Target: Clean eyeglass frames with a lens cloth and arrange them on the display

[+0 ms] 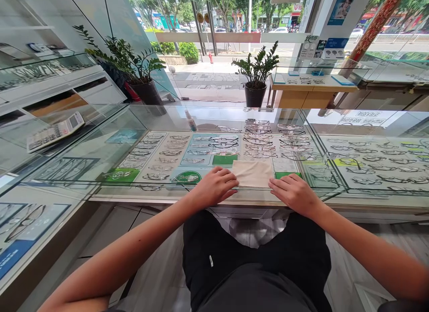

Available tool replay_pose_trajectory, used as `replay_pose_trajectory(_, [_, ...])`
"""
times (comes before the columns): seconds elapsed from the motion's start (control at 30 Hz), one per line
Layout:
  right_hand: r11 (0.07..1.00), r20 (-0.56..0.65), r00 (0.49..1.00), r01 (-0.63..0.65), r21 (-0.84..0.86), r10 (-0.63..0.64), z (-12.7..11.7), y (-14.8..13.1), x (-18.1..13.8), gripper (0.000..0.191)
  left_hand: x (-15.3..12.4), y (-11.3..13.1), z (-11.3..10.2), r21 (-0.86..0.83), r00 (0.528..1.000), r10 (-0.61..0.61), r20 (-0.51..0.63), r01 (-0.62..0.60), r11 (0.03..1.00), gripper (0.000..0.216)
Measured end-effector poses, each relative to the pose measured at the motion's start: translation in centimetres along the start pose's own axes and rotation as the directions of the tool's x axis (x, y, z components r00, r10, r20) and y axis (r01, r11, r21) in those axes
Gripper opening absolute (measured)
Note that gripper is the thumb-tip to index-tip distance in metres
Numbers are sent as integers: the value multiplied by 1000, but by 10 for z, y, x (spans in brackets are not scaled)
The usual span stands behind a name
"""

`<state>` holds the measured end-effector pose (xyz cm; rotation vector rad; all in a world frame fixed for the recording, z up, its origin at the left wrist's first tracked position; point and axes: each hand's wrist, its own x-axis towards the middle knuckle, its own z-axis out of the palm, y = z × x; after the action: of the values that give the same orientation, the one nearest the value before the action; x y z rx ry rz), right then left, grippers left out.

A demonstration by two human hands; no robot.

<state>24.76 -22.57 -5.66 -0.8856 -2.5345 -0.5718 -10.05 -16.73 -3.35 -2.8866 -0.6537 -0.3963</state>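
A beige cloth (253, 173) with a zigzag-cut near edge lies spread on the glass counter top (161, 191), close to its front edge. At its near left corner is my left hand (216, 186), fingers together and curved over the corner, thumb below. My right hand (294, 193) has the near right corner between its fingers and thumb in the same way. Under the glass, rows of eyeglass frames (224, 144) are laid out around the cloth, with green cards (189, 177) among them.
A small spray bottle (191, 121) stands toward the far side of the counter. To the left, a calculator (56, 131) rests on glass. Potted plants (255, 82) stand beyond the counter, before the window. A second showcase (385, 164) with eyeglass frames adjoins at right.
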Motion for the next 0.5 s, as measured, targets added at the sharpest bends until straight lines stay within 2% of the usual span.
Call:
replay_pose_trajectory(0.13, [1000, -50, 999, -5, 3, 5, 1, -3, -2, 18, -1, 1, 1, 24, 1000, 5, -16, -4, 1000, 19])
replay_pose_trajectory(0.5, [998, -80, 996, -34, 49, 38, 1, -8, -8, 19, -5, 6, 1, -6, 1000, 5, 7, -5, 1000, 19])
